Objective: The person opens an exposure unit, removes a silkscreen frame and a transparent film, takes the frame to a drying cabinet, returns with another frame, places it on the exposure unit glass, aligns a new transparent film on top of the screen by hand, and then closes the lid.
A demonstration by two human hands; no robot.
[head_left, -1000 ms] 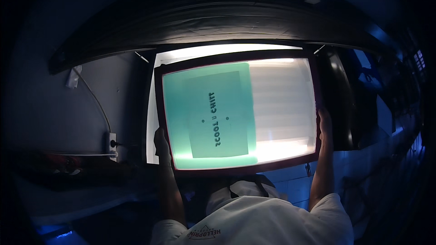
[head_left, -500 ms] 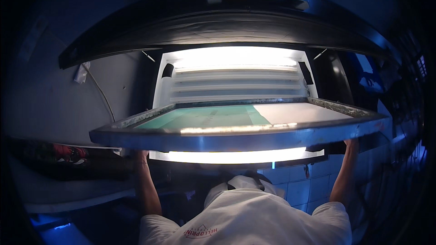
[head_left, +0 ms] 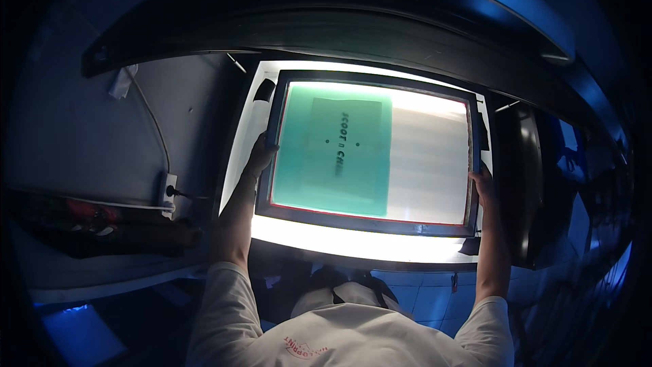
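A dark-rimmed screen printing frame [head_left: 367,223] is held over a brightly lit light box [head_left: 353,247]. Green coating [head_left: 293,177] covers the left part of its mesh, with a darker rectangle bearing black lettering and two dots; the right part of the mesh [head_left: 431,170] is pale. My left hand [head_left: 260,155] grips the frame's left side, its fingers partly hidden in shadow. On the opposite side my right hand [head_left: 483,185] grips the rim, thumb on top and the other fingers mostly out of sight. Whether the frame touches the glass, I cannot tell.
Above the light box a large dark lid [head_left: 305,30] stands raised, with a handle-like bar [head_left: 499,0] on its edge. To the left are a wall, a cable and a power strip [head_left: 168,196] with a plug. A shelf edge [head_left: 115,290] runs below it.
The frame has gone from a raised, edge-on position near me to lying flatter and lower over the light box. Both hands moved forward with it, and the view has tilted downward.
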